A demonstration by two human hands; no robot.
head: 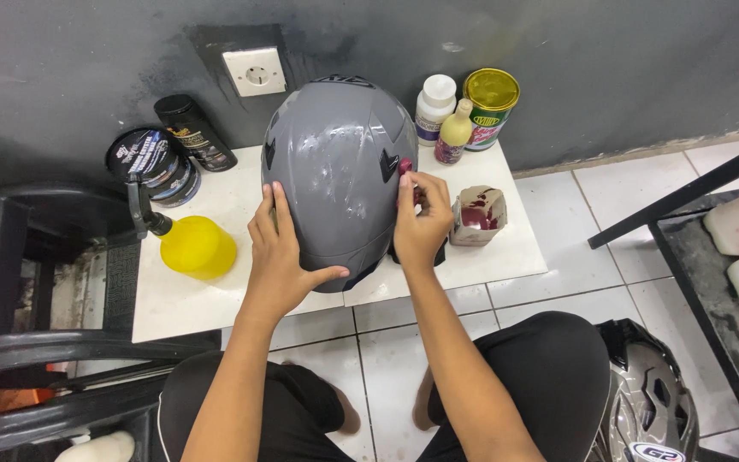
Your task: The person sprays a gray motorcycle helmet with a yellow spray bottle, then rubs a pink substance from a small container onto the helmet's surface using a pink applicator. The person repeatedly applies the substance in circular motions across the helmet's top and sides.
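Observation:
A glossy grey helmet (335, 162) stands on a low white tiled slab (215, 299) against a dark wall. My left hand (280, 248) lies flat on the helmet's left side, fingers spread, steadying it. My right hand (421, 218) is at the helmet's right side, fingers pinched on a small dark red applicator (405, 166) that touches the shell near a black vent. A small open box stained with red paste (478, 216) sits just right of my right hand.
A yellow spray bottle (190, 244) lies left of the helmet, with two black tins (160, 162) behind it. A white bottle (434, 107), a small yellow bottle (455, 130) and a yellow-lidded can (491, 98) stand at the back right. Another helmet (647, 402) rests on the floor by my knee. Black frames flank both sides.

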